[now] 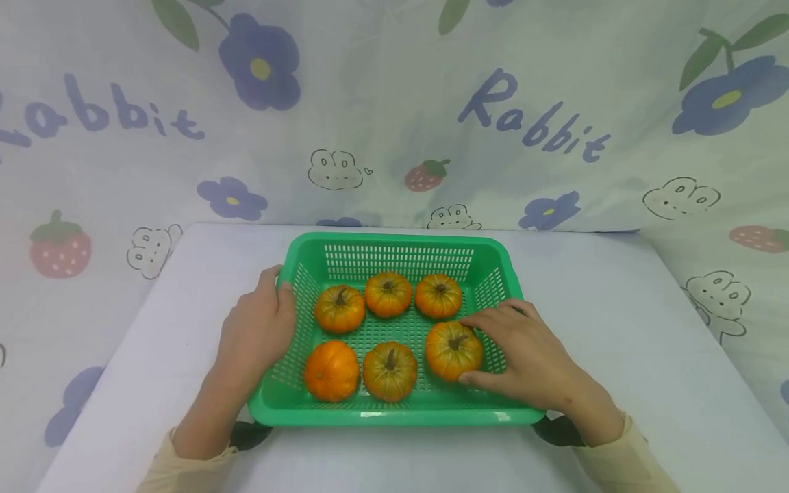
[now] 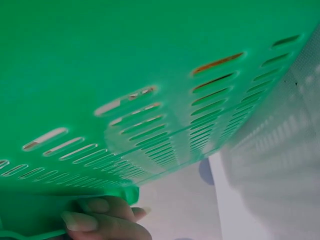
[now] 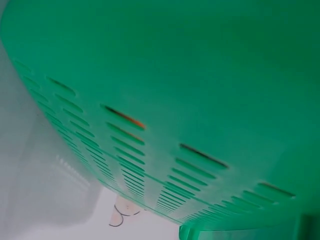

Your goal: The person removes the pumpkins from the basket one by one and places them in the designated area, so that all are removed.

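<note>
A green plastic basket (image 1: 394, 416) with slotted walls holds several small orange pumpkins. My left hand (image 1: 261, 325) grips its left rim, the thumb on the inner side; in the left wrist view the fingers (image 2: 107, 227) curl beneath the rim. Over the right wall reaches my right hand (image 1: 524, 352), its thumb and fingers round the right side of the front-right pumpkin (image 1: 453, 350), which has a brown stem. Left of that one sit a greenish-orange pumpkin (image 1: 390, 372) and a plain orange pumpkin (image 1: 331, 371) without a visible stem. The right wrist view shows only the basket's outer wall (image 3: 165, 65), no hand.
Three more pumpkins line the basket's back half: left pumpkin (image 1: 340, 309), middle pumpkin (image 1: 388, 295) and right pumpkin (image 1: 439, 296). The basket stands on a white-covered table (image 1: 592, 301). Behind rises a white curtain (image 1: 382, 82) printed with flowers, rabbits and strawberries.
</note>
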Motion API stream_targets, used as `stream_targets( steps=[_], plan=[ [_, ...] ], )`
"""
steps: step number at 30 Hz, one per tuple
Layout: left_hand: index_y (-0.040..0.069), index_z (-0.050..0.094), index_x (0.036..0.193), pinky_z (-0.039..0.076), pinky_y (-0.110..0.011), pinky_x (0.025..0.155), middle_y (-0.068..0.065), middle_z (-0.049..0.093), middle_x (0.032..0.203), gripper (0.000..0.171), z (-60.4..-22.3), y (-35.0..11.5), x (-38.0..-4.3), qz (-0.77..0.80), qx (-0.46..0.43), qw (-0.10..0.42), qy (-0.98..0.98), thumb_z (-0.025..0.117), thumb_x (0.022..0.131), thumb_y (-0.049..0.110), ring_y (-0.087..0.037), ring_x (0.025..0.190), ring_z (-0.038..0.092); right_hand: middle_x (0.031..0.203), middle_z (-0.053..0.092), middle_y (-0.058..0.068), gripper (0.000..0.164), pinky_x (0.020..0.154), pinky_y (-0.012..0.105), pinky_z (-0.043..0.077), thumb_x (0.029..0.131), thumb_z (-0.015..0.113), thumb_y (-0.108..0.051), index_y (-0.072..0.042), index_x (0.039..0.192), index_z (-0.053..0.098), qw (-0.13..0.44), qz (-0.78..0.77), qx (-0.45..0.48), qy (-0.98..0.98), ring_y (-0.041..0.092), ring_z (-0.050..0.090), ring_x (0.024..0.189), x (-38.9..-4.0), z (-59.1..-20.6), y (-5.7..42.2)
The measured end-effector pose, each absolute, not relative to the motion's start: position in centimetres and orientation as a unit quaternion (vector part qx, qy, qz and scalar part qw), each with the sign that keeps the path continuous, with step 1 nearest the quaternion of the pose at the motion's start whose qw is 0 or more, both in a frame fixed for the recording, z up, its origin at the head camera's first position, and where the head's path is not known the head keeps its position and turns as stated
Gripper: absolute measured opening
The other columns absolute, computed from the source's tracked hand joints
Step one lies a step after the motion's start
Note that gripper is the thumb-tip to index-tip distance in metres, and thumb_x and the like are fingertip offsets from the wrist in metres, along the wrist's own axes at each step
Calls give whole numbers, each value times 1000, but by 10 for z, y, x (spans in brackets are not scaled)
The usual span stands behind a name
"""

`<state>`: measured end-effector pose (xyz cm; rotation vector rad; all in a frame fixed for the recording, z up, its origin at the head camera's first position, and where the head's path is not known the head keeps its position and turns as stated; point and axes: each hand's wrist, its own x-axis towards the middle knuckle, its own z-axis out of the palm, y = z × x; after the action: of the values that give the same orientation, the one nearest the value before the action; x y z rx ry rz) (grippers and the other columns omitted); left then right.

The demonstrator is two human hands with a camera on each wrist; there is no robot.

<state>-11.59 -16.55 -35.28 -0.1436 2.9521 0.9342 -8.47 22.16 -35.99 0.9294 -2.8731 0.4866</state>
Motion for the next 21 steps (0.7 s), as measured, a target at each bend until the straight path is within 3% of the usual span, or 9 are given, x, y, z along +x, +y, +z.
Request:
stream_targets(
  steps=[14, 21],
  plan=[
    [0, 30, 161, 55, -55, 65, -31, 67, 112, 61, -353, -166, -115, 302, -40, 14, 952, 23, 113, 36, -39, 80, 67, 126, 69, -2, 70, 113, 48, 29, 82, 82, -60, -14, 133, 67, 54, 180, 294, -937, 20, 55, 118, -83, -362, 221],
    [2, 27, 162, 55, -49, 61, -29, 68, 110, 61, -353, -166, -116, 312, -41, 21, 949, 23, 113, 38, -36, 76, 67, 129, 68, -2, 70, 114, 48, 29, 82, 84, -57, -14, 134, 66, 60, 194, 291, -935, 21, 55, 121, -82, -362, 221]
  ],
)
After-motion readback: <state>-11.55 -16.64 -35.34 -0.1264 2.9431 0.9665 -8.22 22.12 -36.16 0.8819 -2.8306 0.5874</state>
